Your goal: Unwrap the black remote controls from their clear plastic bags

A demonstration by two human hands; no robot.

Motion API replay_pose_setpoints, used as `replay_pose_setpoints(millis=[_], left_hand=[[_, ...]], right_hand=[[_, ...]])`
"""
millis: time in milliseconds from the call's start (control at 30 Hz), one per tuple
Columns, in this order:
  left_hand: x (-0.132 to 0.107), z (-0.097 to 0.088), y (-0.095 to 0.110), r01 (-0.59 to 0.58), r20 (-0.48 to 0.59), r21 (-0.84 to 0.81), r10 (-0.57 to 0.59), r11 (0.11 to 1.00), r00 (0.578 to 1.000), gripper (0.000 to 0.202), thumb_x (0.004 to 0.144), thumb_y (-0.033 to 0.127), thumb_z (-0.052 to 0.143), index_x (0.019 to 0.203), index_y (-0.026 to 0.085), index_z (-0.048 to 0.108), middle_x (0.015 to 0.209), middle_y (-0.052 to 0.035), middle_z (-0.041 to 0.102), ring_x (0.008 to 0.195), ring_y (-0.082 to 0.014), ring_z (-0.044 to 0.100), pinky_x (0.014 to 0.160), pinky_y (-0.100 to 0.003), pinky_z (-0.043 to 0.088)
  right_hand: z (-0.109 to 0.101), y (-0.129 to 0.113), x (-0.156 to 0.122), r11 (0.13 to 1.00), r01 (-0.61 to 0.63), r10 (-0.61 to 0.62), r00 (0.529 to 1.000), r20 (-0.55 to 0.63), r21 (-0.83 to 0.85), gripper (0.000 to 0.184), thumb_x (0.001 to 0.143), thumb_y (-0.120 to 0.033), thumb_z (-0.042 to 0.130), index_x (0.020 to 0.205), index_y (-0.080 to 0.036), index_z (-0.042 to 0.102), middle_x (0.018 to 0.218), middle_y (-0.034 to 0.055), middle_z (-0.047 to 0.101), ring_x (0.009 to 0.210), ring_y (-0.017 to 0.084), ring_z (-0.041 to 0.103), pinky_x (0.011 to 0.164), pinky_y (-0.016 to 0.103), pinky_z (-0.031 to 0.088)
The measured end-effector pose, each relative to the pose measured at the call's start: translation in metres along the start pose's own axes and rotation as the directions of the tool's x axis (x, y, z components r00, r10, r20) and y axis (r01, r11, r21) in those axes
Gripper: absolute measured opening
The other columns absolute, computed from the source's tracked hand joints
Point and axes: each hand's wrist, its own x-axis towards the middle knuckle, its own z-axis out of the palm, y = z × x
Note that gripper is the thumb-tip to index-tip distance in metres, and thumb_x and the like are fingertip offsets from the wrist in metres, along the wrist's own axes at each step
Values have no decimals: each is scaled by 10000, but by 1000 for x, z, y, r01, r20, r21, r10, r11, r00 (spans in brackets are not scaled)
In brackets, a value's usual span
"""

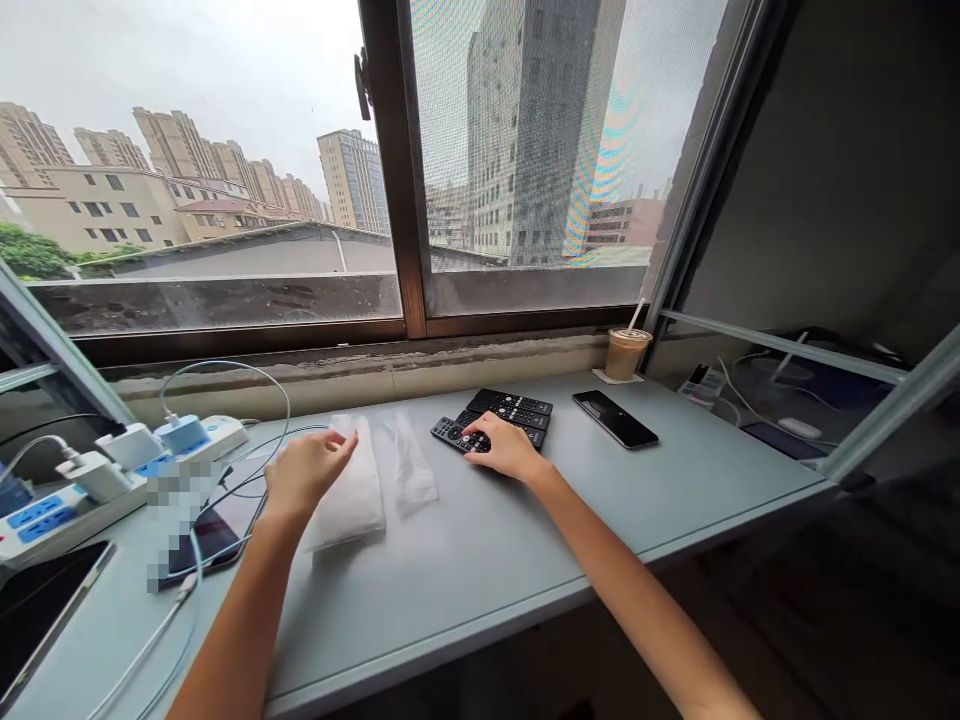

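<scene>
My right hand [508, 447] is closed over a black remote control [448, 430], thumb at its near edge and fingers across its buttons. The remote lies at the left of several more black remote controls [514, 402] set side by side, partly hidden behind the hand. My left hand [309, 470] is beside and partly over a stack of clear plastic bags [356, 495]; its fingers are loosely curled and apart, with nothing visible in them. A single crumpled clear plastic bag [412, 465] lies between the stack and the remotes.
A dark phone [615, 418] lies right of the remotes, and an iced drink cup [628, 352] with a straw stands by the window. At left are power strips [217, 432] with plugs, looping cables, a partly blurred phone [225, 525] and a dark tablet-like device [45, 610].
</scene>
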Motion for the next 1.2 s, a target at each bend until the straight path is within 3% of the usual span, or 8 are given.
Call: replay_pose_setpoints(millis=[67, 133, 233, 367, 567, 833, 1033, 1200], left_hand=[[-1, 2, 3, -55, -67, 17, 56, 998, 996, 372, 737, 479, 418, 875, 232, 659, 896, -52, 672, 820, -269, 601, 668, -358, 436], [-3, 9, 10, -257, 15, -63, 258, 964, 966, 332, 733, 370, 422, 957, 256, 639, 1022, -18, 645, 906, -224, 583, 751, -334, 452], [-9, 27, 20, -535, 207, -216, 573, 817, 793, 443, 669, 183, 391, 1048, 232, 613, 1155, -24, 591, 1079, -201, 510, 944, -332, 390], [-13, 49, 17, -559, 370, -208, 593, 803, 715, 595, 602, 77, 366, 1121, 274, 580, 1276, 13, 512, 1224, -205, 399, 1030, -365, 318], [-8, 54, 5, -468, 446, -160, 487, 869, 751, 680, 594, 58, 363, 1214, 287, 521, 1362, 40, 426, 1305, -204, 299, 1060, -393, 271], [-8, 48, 16, -529, 356, -143, 542, 836, 761, 373, 734, 158, 375, 936, 279, 666, 1122, -2, 612, 995, -198, 576, 839, -315, 454], [-12, 53, 27, -500, 112, -317, 556, 806, 824, 205, 793, 237, 361, 832, 207, 560, 1084, -50, 582, 833, -154, 592, 700, -283, 497], [-12, 47, 37, -519, -158, -420, 504, 744, 849, 82, 765, 212, 382, 794, 193, 457, 1005, -62, 572, 952, -158, 546, 812, -302, 473]], right_hand=[[0, 0, 0, 1000, 1, -1, 1000, -1, 9, 333, 690, -286, 654, 1018, -260, 607, 1036, 4, 562, 884, 159, 567, 773, 296, 409], [0, 0, 0, 1000, 9, -9, 1000, -12, 28, 346, 687, -275, 652, 1029, -259, 600, 1057, 5, 556, 891, 156, 566, 768, 291, 413], [-1, 1, 0, 1000, 1, 0, 1000, -25, 30, 321, 702, -270, 630, 1022, -270, 597, 1063, 2, 566, 902, 155, 570, 760, 286, 411], [-3, 0, 0, 998, -50, 50, 999, -20, 23, 362, 694, -310, 630, 1050, -268, 577, 1055, 8, 602, 963, 174, 565, 782, 299, 398], [-3, -6, -1, 986, -167, 167, 986, -9, 9, 525, 646, -353, 658, 1146, -264, 525, 1019, 24, 643, 920, 194, 596, 762, 307, 399], [5, -9, -2, 995, -103, 104, 993, -60, 15, 469, 637, -292, 672, 1093, -273, 563, 1016, 13, 646, 926, 190, 596, 757, 292, 412], [4, -8, 2, 992, -99, 116, 967, -227, 84, 452, 670, -219, 643, 1098, -329, 545, 989, -47, 658, 905, 178, 606, 747, 297, 436], [2, -6, 6, 975, -65, 146, 909, -391, 214, 497, 676, -201, 651, 1136, -320, 505, 953, -44, 670, 909, 171, 616, 775, 303, 456]])
